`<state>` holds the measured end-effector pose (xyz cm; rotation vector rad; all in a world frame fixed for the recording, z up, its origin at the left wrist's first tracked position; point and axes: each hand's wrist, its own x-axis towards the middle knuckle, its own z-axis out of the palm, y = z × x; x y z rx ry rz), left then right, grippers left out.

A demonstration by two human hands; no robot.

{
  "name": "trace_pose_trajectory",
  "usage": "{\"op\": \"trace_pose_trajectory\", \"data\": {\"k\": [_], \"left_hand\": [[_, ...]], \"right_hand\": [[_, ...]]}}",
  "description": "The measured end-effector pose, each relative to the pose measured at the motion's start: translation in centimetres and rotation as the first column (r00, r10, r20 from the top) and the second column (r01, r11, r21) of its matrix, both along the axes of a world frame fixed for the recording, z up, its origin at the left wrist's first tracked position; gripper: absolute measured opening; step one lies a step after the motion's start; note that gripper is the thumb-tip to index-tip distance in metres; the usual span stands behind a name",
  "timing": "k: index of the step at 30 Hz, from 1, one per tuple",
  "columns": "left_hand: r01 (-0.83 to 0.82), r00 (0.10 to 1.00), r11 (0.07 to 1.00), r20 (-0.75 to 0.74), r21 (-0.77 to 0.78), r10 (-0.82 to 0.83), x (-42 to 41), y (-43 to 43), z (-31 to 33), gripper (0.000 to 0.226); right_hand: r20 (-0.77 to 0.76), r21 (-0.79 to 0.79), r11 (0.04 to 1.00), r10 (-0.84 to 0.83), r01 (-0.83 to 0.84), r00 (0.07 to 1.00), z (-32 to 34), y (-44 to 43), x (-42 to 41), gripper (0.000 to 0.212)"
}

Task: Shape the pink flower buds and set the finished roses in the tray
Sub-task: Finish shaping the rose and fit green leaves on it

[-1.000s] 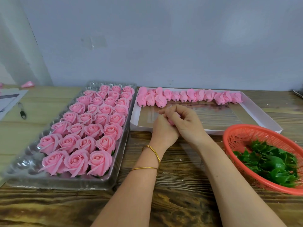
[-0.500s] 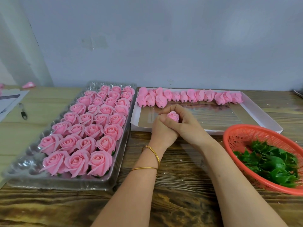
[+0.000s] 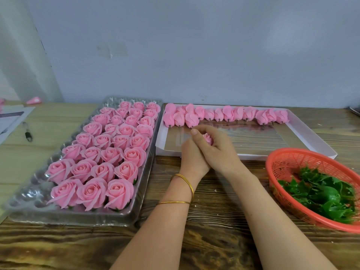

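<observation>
From the head camera, the pink bud [image 3: 208, 138] peeps out over the near edge of the white box [image 3: 159, 142], with the right hand [image 3: 219, 152] curled round it. The left hand [image 3: 191, 159] lies beneath, its fingers hidden, so its hold cannot be told. The petals look light, soft and easily creased, so a gentle hold low at the base seems safest.

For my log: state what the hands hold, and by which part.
Left hand and right hand grip one pink bud round its lower part; top shows.

The roses [image 3: 109, 152] are pink, the tray [image 3: 25, 193] clear, the basket [image 3: 292, 160] orange-red, its seemingly leafy contents [image 3: 321, 193] green.
</observation>
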<state>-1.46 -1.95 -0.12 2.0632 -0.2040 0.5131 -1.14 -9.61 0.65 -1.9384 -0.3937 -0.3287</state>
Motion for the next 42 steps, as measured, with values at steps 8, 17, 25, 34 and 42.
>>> {"op": "trace_pose_trajectory", "data": {"k": [8, 17, 25, 34, 42], "left_hand": [[-0.032, 0.999, 0.999, -0.001, -0.013, 0.032, 0.1, 0.1, -0.2, 0.027], [-0.037, 0.999, 0.999, 0.015, 0.018, 0.037, 0.4, 0.1, -0.2, 0.033], [-0.022, 0.999, 0.997, -0.037, -0.072, 0.020, 0.3, 0.1, -0.4, 0.020], [-0.052, 0.998, 0.982, 0.038, 0.181, 0.046, 0.5, 0.1, -1.2, 0.019], [-0.107, 0.992, 0.963, 0.085, 0.247, 0.088, 0.6, 0.1, -1.2, 0.015]], "right_hand": [[-0.037, -0.010, 1.000, 0.019, -0.020, 0.999, 0.2, -0.1, -0.4, 0.041], [0.005, -0.236, 0.969, 0.080, -0.077, 0.997, 0.4, -1.0, -0.5, 0.040], [-0.078, 0.117, 0.986, -0.108, 0.117, 0.991, 1.1, -1.3, -0.4, 0.080], [0.042, -0.006, 0.984, -0.178, 0.179, 0.983, -0.1, -0.8, 0.2, 0.053], [0.108, -0.150, 0.976, -0.141, 0.156, 0.984, -0.7, -0.6, 0.3, 0.042]]}}
